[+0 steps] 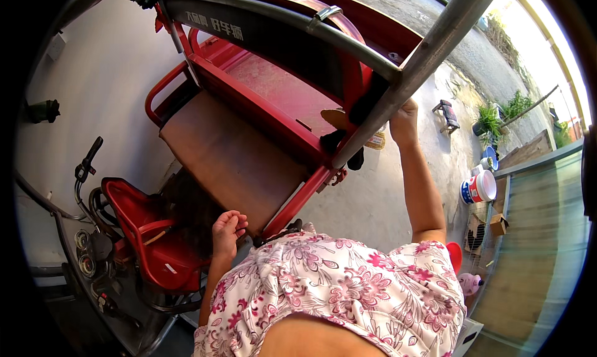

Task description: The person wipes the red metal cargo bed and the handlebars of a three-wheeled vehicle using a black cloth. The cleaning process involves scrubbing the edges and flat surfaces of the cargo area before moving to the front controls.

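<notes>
A red cargo tricycle stands before me, with a brown padded seat (233,156) and a red cargo bed (284,89) behind it. My right hand (405,119) is raised to the slanting metal post (419,58) of its canopy frame and appears closed around it. The post hides part of the fingers. Loosely curled, my left hand (229,231) is near the front edge of the seat, with nothing visible in it. Left of it is the red front fairing (154,245), with a handlebar grip (95,149) and round gauges (84,252) beyond.
A black backrest panel (261,40) bearing writing spans the frame. To the right are a small stool (447,117), potted plants (487,124), a white bucket (480,188), a wire cage (476,231) and a cardboard box (499,224). A pale wall (121,96) borders the tricycle's left side.
</notes>
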Demonstrator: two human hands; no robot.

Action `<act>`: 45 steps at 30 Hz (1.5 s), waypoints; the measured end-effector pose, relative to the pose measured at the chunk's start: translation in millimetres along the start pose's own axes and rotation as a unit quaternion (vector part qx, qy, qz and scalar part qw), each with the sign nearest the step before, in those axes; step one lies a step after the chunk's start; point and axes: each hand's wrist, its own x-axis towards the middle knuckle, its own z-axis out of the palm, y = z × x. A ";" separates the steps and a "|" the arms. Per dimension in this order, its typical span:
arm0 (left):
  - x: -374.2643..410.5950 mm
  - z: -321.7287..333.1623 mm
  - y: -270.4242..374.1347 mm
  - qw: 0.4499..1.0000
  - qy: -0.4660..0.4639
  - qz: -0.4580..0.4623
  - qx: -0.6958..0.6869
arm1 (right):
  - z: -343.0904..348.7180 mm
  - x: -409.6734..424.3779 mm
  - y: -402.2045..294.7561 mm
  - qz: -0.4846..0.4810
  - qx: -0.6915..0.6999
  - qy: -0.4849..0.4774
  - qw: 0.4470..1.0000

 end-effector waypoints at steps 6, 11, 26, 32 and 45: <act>45.0 25.1 32.6 0.997 -0.058 0.009 0.041 | 24.2 4.1 -118.5 -0.181 0.211 0.057 0.959; 58.9 30.6 49.0 0.994 -0.091 0.007 0.060 | 72.8 80.4 -213.1 -0.216 -0.020 0.163 0.962; 97.6 11.7 55.9 0.980 -0.173 -0.045 0.092 | 101.2 88.9 -195.8 -0.256 -0.102 0.286 0.918; 91.8 -10.0 65.5 0.976 -0.166 -0.055 0.126 | 106.8 85.3 -176.9 -0.269 -0.136 0.290 0.908; 68.1 -50.6 56.9 0.983 -0.128 -0.061 0.114 | 111.1 107.2 -262.6 -0.308 -0.134 0.216 0.917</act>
